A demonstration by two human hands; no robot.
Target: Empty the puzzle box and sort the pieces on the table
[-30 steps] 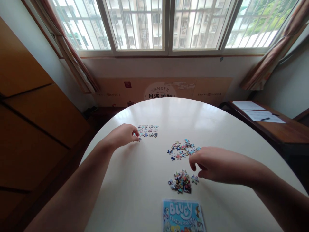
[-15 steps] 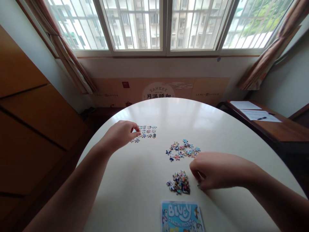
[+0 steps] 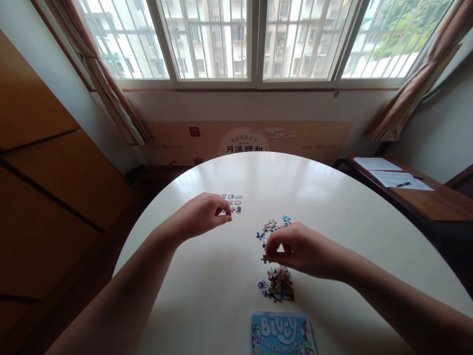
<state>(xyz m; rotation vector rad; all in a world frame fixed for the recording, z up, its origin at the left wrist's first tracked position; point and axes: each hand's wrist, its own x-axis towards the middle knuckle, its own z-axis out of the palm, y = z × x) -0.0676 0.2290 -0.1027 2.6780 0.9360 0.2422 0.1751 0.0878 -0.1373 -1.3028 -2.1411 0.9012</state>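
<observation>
My right hand pinches a small dark puzzle piece between thumb and finger, lifted between two piles. Behind it lies a loose spread of puzzle pieces, partly covered by the hand. Just in front sits a denser heap of puzzle pieces. At the left, my left hand is closed, thumb and fingertip together, with no piece showing between them. It hovers beside neat rows of separate puzzle pieces and hides some of them.
A blue "Bluey" booklet or box lies at the near edge of view on the round white table. To the right, a brown side table bears papers and a dark pen-like object. Barred windows and a wall stand beyond.
My right hand has risen from beside the near heap and moved left, now showing a piece in its pinch. My left hand has shifted right and slightly nearer, across the rows.
</observation>
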